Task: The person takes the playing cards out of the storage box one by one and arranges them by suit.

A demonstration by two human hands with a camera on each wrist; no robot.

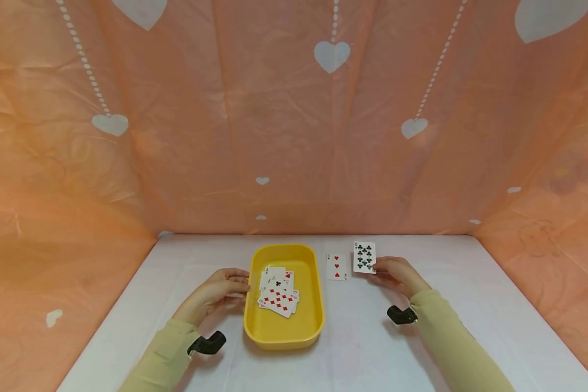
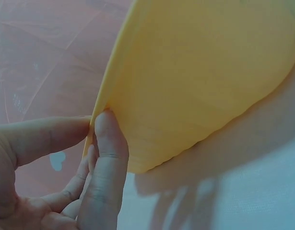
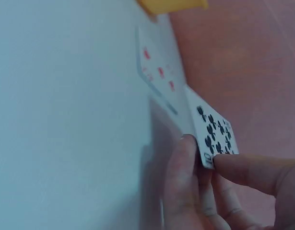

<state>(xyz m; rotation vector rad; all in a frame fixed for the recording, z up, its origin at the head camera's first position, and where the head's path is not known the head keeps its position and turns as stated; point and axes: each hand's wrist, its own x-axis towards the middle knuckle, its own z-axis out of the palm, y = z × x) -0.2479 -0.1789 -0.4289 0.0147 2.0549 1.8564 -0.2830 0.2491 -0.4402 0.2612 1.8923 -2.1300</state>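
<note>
My right hand [image 1: 397,273] pinches a ten of clubs [image 1: 364,257] by its lower right corner, between thumb and fingers, and the card's face shows. In the right wrist view the card stands tilted above the white surface. Just left of it lies a three of hearts [image 1: 336,267], face up. A yellow plastic tray [image 1: 320,310] stands in the middle, and my left hand [image 1: 219,292] grips its left rim between thumb and fingers, close up in the left wrist view. Inside the tray, several face-up cards overlap, with a diamond card [image 1: 279,300] on top.
The white tabletop [image 1: 367,348] runs back to an orange curtain [image 1: 294,163] with white hearts, which also closes in both sides. Black wrist devices hang by the left sleeve [image 1: 166,354] and the right sleeve [image 1: 453,332].
</note>
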